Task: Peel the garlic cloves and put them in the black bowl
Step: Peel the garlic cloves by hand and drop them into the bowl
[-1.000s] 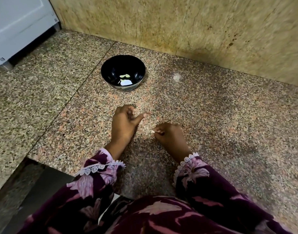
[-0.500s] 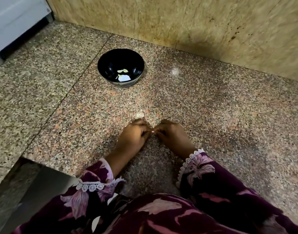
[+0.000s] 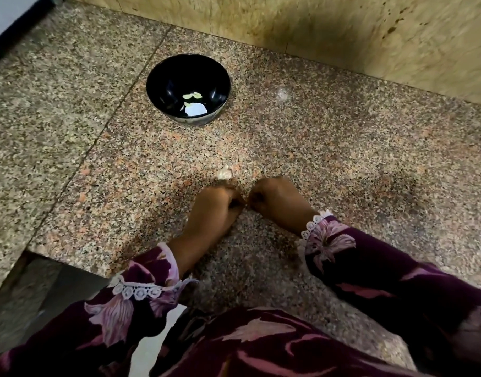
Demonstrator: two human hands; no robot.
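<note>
Both hands, left hand [image 3: 216, 204] & right hand [image 3: 274, 198], curled knuckle-to-knuckle near counter [image 3: 342, 148] edge, can't tell what they pinch btwn them; garlic piece [image 3: 224, 173] just beyond left hand, black bowl [image 3: 188, 88] w/ pale cloves [image 3: 193, 96] farther back.

left hand [image 3: 216, 206] | right hand [image 3: 274, 198] | curled fingers hide whatever they pinch; blurred

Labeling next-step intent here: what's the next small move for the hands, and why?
Probably keep peeling at the fingertips. The left hand and right hand meet with fingers curled, as if pinching something too hidden to identify. The black bowl holds a few pale pieces; a pale garlic piece waits on the counter.
</note>
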